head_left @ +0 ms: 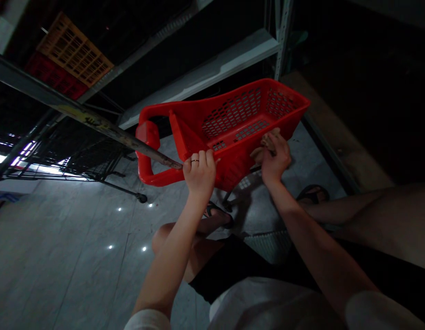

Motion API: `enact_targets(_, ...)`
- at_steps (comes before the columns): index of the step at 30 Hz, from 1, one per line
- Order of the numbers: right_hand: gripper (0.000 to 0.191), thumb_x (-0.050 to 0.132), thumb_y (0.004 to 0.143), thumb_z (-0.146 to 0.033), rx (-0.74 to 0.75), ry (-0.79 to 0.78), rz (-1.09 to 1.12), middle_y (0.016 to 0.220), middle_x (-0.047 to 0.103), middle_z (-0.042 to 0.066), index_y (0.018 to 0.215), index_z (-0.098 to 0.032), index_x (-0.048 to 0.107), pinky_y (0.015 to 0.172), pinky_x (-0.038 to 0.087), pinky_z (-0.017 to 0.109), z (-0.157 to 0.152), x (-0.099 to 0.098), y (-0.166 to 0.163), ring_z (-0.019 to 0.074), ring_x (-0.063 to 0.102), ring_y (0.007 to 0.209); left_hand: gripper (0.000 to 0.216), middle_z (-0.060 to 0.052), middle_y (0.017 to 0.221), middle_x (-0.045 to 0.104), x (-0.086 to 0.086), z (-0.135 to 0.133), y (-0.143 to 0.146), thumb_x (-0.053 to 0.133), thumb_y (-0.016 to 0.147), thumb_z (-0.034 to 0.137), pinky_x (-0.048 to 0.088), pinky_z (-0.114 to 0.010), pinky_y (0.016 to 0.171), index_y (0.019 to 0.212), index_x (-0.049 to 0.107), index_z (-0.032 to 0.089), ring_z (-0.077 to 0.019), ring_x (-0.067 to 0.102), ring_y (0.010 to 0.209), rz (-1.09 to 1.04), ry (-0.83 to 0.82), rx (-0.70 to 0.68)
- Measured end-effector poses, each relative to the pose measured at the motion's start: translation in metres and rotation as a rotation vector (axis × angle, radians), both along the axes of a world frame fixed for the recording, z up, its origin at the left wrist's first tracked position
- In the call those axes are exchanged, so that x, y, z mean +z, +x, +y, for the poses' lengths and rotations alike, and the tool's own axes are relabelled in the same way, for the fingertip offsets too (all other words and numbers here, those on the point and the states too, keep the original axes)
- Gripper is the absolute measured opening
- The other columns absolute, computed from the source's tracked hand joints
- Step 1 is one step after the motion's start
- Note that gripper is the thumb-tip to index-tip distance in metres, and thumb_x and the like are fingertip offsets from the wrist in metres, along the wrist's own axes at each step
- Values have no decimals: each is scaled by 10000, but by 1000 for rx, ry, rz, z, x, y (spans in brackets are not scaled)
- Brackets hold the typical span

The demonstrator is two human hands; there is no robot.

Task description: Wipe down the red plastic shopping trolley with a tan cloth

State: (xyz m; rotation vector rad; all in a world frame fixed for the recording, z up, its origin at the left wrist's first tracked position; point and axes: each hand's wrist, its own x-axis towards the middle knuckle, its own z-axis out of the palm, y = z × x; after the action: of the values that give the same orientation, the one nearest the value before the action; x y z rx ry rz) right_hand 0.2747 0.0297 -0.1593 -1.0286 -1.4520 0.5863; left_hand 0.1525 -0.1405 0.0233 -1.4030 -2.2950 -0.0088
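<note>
A red plastic shopping basket trolley with perforated sides stands in front of me, its looped handle to the left. My left hand, with a ring on one finger, is closed over the basket's near rim close to the handle. In my right hand is a crumpled brownish cloth, pressed against the outer near side of the basket. The basket's inside shows no goods. A worn metal bar crosses in front of the handle and ends beside my left fingers; whether they touch cannot be made out.
Behind the basket is a metal shelf. An orange crate and a red crate are at upper left. A wire cart with a caster stands left on the tiled floor. My sandalled feet are beneath the basket.
</note>
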Motion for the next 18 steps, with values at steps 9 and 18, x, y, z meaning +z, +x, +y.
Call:
enact_targets(9, 477, 457, 979, -109, 521, 34, -216, 1309, 798, 113, 1262, -232, 822, 1057, 632, 447, -137, -38, -23, 254, 746, 1169, 329, -184, 1161, 768, -1, 5, -11, 614, 1072, 393, 517, -519, 1026, 1293, 712, 169, -374, 686, 1147, -14, -27, 33)
enact_targets(18, 686, 444, 896, -40, 196, 33, -87, 1619, 593, 105, 1525, -223, 649, 1302, 459, 536, -58, -10, -16, 257, 506, 1562, 328, -187, 1191, 754, 0, 7, -8, 620, 1068, 405, 507, -513, 1050, 1284, 707, 175, -371, 680, 1171, -71, -36, 36)
